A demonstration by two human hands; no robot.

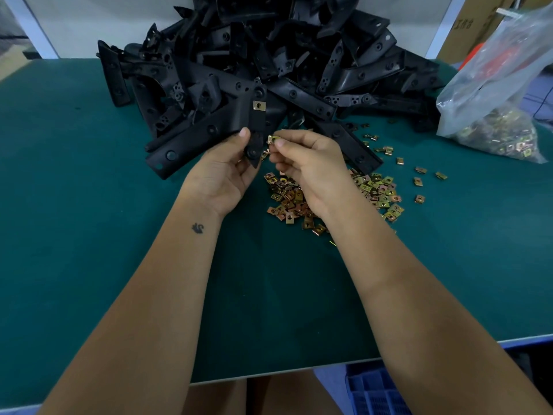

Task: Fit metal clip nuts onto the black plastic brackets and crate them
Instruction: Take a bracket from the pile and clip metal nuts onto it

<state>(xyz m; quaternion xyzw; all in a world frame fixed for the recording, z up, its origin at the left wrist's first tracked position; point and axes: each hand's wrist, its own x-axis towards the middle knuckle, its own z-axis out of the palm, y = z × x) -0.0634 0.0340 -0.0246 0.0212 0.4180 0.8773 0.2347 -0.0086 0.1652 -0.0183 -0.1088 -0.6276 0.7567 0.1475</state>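
Observation:
My left hand (226, 172) grips a black plastic bracket (256, 124) upright above the green table, thumb against its left edge. One brass-coloured clip nut (259, 105) sits fitted near the bracket's top end. My right hand (305, 166) pinches a second clip nut (273, 140) between thumb and forefinger, right beside the bracket's lower right edge. A loose heap of clip nuts (332, 196) lies on the table under and to the right of my right hand.
A big pile of black brackets (269, 55) fills the back of the green table (89, 235). A clear plastic bag of clip nuts (496, 121) lies at the right. A blue crate (377, 390) stands below the table's near edge. Cardboard boxes (472, 25) stand behind.

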